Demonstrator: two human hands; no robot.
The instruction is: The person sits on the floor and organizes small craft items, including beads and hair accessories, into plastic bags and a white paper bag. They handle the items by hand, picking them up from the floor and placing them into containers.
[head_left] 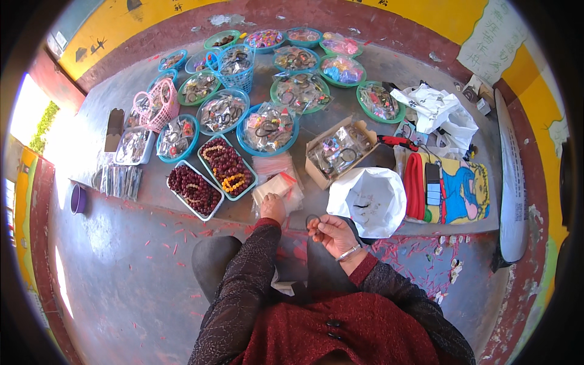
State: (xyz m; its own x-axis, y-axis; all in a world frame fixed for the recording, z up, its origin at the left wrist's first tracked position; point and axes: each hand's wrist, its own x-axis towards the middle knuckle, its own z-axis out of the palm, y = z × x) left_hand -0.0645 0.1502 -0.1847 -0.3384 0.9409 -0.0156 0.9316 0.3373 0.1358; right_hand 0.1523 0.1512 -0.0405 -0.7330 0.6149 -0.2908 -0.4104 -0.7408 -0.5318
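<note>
Grey platform (319, 123) bears trays (185, 202) of beads (194, 190), left hand (273, 208) on bags (277, 184).

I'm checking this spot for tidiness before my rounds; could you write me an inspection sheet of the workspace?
Surface: grey worktop, mostly covered.
Things in use: dark looped band; stack of clear plastic packets; open white bag nearby.
Clutter: bowls and baskets of small packaged goods across the back, such as the blue bowl; red scraps on the floor.
Left hand: on the packets; whether it grips one is unclear.
Right hand: pinches the band at its fingertips.
Cables: nothing seen for certain.
Surroundings: yellow and dark red wall behind; purple container far left.
</note>
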